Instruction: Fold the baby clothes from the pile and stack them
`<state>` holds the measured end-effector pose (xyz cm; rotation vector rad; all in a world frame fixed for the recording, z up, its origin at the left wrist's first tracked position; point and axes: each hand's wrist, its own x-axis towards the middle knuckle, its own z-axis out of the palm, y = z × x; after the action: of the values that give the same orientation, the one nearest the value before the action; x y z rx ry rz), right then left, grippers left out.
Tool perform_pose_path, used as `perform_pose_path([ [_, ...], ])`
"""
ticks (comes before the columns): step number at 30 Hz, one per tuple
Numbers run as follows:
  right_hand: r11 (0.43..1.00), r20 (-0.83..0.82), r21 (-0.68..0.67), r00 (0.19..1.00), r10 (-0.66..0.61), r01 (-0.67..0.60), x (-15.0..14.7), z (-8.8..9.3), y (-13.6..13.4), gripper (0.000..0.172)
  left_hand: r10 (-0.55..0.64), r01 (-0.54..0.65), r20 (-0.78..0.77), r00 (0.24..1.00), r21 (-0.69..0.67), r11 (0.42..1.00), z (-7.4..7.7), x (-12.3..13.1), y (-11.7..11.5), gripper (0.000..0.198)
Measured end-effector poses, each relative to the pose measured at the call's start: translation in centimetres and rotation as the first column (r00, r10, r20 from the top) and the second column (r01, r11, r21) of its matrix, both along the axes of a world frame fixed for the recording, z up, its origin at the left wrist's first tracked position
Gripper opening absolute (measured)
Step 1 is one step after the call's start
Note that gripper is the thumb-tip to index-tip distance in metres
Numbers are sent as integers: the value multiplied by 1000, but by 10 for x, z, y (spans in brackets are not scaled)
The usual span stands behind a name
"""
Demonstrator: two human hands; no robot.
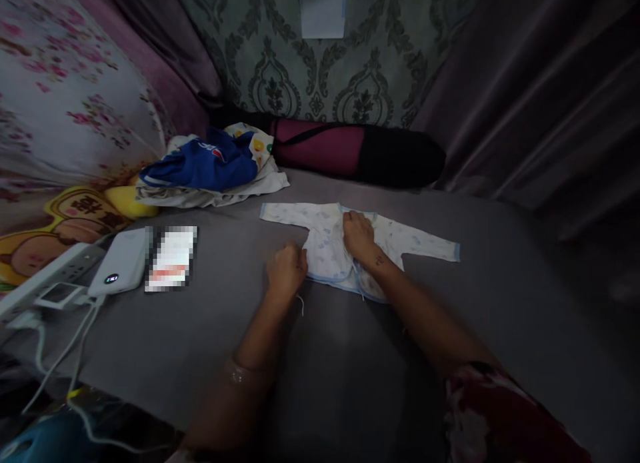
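Fingers [295, 257] of both hands touch one baby shirt [325, 246].

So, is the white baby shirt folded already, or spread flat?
Spread flat: the baby shirt lies with both sleeves stretched out sideways; the right hand presses its middle.

A baby shirt [345, 249] is lying spread on the bed [500, 303], with a pile of clothes [210, 169] sitting behind it to the left, a rolled mat [357, 153] lying behind it, and a power bank [120, 263] resting far left.
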<state>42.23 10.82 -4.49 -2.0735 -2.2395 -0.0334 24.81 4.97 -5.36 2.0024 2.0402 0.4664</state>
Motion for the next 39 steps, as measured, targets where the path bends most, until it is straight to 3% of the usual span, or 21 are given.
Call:
perform_pose_path([
  [5, 988, -175, -150, 985, 14, -40, -31, -17, -28, 64, -64, 77, 99, 993, -133, 988, -9, -12, -1, 23],
  [10, 992, -217, -123, 976, -5, -22, -32, -34, -36, 67, -114, 152, 197, 974, -189, 970, -8, -20, 6, 23],
  [13, 993, -241, -119, 971, -6, -24, -31, -34, -36, 68, -132, 165, 169, 977, -202, 965, -6, -25, 9, 23],
  [15, 986, -292, -157, 956, 9, -58, -26, -27, -31, 68, -142, 157, 110, 984, -139, 978, -4, -22, 7, 25],
  [18, 981, -422, -171, 907, 13, -94, -5, -9, -15, 54, -181, 175, 117, 976, 59, 983, 2, -8, -1, 26],
  [19, 991, -457, -114, 889, 9, -69, 7, -3, -8, 48, -212, 200, 152, 965, 93, 975, 4, 0, -5, 24],
  [21, 1000, -454, -18, 891, -25, 18, 34, 5, 3, 42, -285, 278, 229, 931, 63, 959, 8, 18, -13, 21],
  [23, 998, -399, -42, 915, -58, 44, 60, 7, 10, 37, -348, 365, 252, 903, -21, 931, 10, 37, -22, 20],
  [27, 987, -285, -118, 956, 72, -110, 91, -2, 12, 33, -422, 440, 162, 892, -100, 892, 12, 65, -39, 25],
  [30, 972, -236, -146, 961, 146, -184, 98, -8, 14, 32, -409, 419, 96, 908, -132, 898, 12, 76, -48, 26],
  [34, 966, -201, -191, 970, 136, -175, 101, -7, 24, 26, -320, 317, 9, 947, -167, 934, 15, 88, -59, 26],
  [39, 947, -240, -258, 963, 127, -189, 104, -4, 32, 20, -266, 263, 11, 964, -184, 947, 13, 101, -67, 21],
])
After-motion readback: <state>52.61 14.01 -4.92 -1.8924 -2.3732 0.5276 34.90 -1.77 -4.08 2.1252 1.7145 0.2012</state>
